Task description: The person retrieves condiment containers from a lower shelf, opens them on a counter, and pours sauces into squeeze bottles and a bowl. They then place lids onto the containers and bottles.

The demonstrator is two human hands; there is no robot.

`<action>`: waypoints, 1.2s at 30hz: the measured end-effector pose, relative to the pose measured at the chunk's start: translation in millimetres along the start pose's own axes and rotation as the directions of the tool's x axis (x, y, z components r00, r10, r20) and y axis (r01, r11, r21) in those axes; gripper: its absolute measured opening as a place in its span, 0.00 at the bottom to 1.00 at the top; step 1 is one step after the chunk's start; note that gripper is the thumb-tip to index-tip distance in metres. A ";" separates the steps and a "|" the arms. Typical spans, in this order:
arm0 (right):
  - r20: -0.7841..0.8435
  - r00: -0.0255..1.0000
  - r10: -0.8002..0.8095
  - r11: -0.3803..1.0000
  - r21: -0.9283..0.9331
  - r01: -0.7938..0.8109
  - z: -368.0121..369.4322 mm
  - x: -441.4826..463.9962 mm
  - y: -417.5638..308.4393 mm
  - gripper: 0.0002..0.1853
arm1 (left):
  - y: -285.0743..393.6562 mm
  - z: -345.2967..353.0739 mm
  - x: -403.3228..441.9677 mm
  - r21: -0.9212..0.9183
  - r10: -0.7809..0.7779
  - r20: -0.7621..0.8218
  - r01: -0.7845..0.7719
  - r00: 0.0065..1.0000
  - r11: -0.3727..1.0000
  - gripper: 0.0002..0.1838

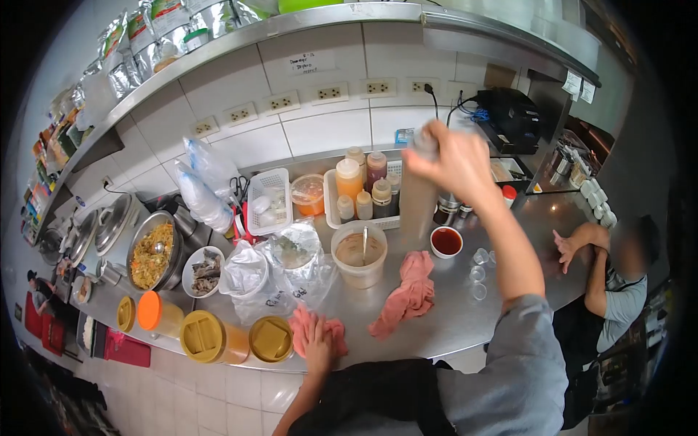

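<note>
My right hand (462, 161) is raised over the counter, its fingers closed around the top of a tall, greyish, see-through bottle (417, 207) blurred by motion. The bottle stands upright next to a white bowl of dark red sauce (446, 242). My left hand (318, 344) presses on a crumpled pink cloth (336, 331) at the counter's front edge. Between the hands lies a second pink cloth (408, 294). Behind it is a plastic tub (360, 254) with brown residue and a spoon handle sticking out.
A white basket (331, 211) of sauce bottles stands against the wall. Yellow-lidded jars (203, 336) line the front left, near a pan of fried rice (154, 254). Small clear cups (478, 272) lie to the right. A co-worker (611, 298) leans at the right end. A shelf (349, 13) hangs overhead.
</note>
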State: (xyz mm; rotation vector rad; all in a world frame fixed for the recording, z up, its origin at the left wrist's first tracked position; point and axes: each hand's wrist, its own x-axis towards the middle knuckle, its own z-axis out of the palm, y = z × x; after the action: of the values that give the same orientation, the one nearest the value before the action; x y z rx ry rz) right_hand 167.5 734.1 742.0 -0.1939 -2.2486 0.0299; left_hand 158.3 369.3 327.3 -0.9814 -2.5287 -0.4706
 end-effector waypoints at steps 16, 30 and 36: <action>0.279 0.881 0.382 0.919 -0.218 -0.329 285.6 60.0 143.6 0.35 | 20.9 -26.2 15.4 -0.245 -0.123 0.097 0.143 0.988 0.959 0.14; 0.540 0.791 0.285 0.903 0.125 -0.411 247.4 18.8 112.5 0.33 | 24.9 -22.5 28.5 -0.346 -0.174 0.007 0.166 0.985 0.923 0.10; 0.785 0.584 0.206 0.814 0.194 -0.548 155.1 -107.3 80.3 0.22 | 19.8 -60.6 47.9 -0.405 -0.083 0.064 0.102 0.994 0.909 0.17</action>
State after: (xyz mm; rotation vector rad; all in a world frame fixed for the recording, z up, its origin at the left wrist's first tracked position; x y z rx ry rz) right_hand 124.8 804.2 554.2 -0.5184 -2.8784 1.0125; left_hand 153.5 383.7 405.6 -1.0222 -2.5799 -1.0507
